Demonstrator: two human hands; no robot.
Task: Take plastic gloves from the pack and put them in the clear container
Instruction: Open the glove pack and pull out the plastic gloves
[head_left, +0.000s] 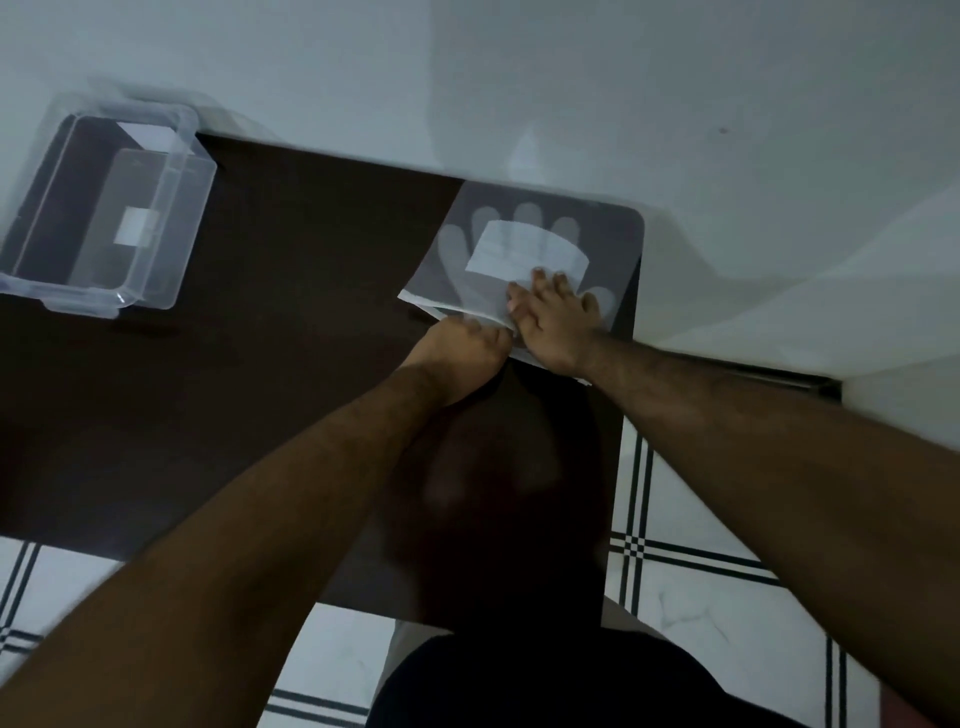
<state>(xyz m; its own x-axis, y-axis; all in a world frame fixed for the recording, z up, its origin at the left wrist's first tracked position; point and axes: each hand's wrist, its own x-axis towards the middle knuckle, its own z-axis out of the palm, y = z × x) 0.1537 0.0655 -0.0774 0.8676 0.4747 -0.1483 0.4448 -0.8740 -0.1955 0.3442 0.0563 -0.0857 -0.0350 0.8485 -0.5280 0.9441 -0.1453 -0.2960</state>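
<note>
**Thin gloves, a light pack, and a long carry to the box**

Nearest the person, both forearms reach out over the dark table (260, 322). The left hand (460, 340) is curled at the near edge of the glove pack (540, 249), fingers bunched as if pinching at the opening; whether it has actually caught a glove cannot be told, since the fingertips are blurred and tucked under. Just beside it, the right hand (558, 325) lies flat with fingers spread, pressing the pack down against the table.

The pack is at the far right corner of the table, close to the edge and the wall, with a printed hand outline and a white label (524, 252) on its face. The gloves look to be inside it or only just starting out.

The likely trouble starts here. The film is thin and clingy, so a pinch could bring several gloves at once, or slip and bring none. If the right hand eases its pressure, the whole pack may slide with the pull, and so near the corner it could go off the table.

Farther off, at the far left corner, the clear container (104, 218) stands open, well apart from the pack. It appears to hold no gloves yet, though clear film would be hard to spot. A limp glove carried that far could drape over the rim or drop short, and the container itself overhangs the table edge, so a careless knock might tip it.
</note>
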